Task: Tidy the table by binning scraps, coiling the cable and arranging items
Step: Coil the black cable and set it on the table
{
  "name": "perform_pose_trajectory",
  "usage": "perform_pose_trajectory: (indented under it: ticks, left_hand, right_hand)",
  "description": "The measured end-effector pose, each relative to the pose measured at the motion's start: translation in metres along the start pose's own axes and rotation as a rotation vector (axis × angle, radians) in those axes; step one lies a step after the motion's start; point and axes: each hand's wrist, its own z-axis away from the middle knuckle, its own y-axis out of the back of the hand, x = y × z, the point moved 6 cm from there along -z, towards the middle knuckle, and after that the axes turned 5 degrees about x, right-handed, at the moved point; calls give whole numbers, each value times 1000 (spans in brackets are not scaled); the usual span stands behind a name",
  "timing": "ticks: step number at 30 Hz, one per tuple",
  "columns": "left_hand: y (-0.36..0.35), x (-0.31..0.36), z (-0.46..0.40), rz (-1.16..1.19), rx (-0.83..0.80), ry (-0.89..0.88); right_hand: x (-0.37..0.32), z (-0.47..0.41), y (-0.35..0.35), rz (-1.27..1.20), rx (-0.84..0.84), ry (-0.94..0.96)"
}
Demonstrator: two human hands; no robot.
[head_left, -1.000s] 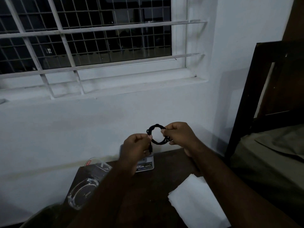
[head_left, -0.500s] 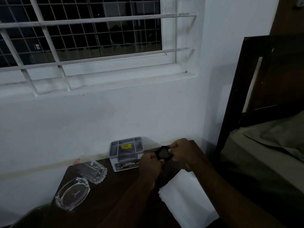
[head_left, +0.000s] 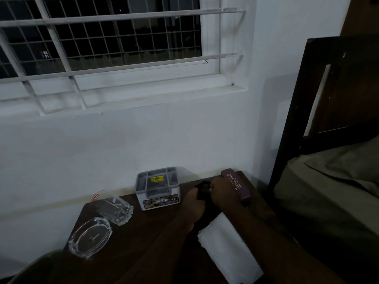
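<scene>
So the coiled black cable [head_left: 202, 190] has come down a lot in the last second. It was held up in front of the wall a moment ago, and now both hands have brought it low over the counter [head_left: 143, 232], just right of the grey OPEL organizer box [head_left: 158, 188]. The loop looks tighter and smaller than before too. The left hand [head_left: 192, 203] is clenched on the near side of the coil and the right hand [head_left: 222, 193] is pinching the far side, so both grips are closed on the cable. I can't tell if it's actually touching the wood yet, it's too dark down there.

My read: the coiling part is basically done and this is the set-down, probably into the gap right of the box.

That gap is kinda tight though. The maroon spectacle case [head_left: 238, 185] sits just right of the box, pretty much against the right hand, and the white folded paper [head_left: 227, 249] is in front of the box, under the right forearm. Left of the box there's a clear glass tumbler [head_left: 115, 208] lying tipped over and a glass ashtray [head_left: 90, 236] beyond that, well clear of the hands. A springy coil might pop open once it's let go.
</scene>
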Motion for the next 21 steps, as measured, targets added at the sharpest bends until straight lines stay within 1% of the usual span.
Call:
perform_pose_trajectory:
  ticks: [4,9,13,15,17,19,20,21]
  left_hand:
    - [3,-2,1,77,-13,-39]
    - [5,-4,1,127,-12,-67]
    - [9,-5,9,210,-58,-10]
    - [18,-4,19,260,-55,5]
    - [40,3,32,255,36,-107]
    - [74,15,45,149,222,-294]
    - [95,18,50,79,338,-362]
    - [116,20,53,6,451,-418]
  right_hand:
    - [0,0,-2,42,25,-8]
    - [-2,1,-3,58,14,8]
    - [-3,4,-1,43,37,22]
    - [-8,8,4,55,91,57]
    - [-20,11,17,13,229,107]
    - [-41,19,33,-199,388,218]
    - [-56,23,38,-309,424,314]
    - [-71,26,39,-383,424,412]
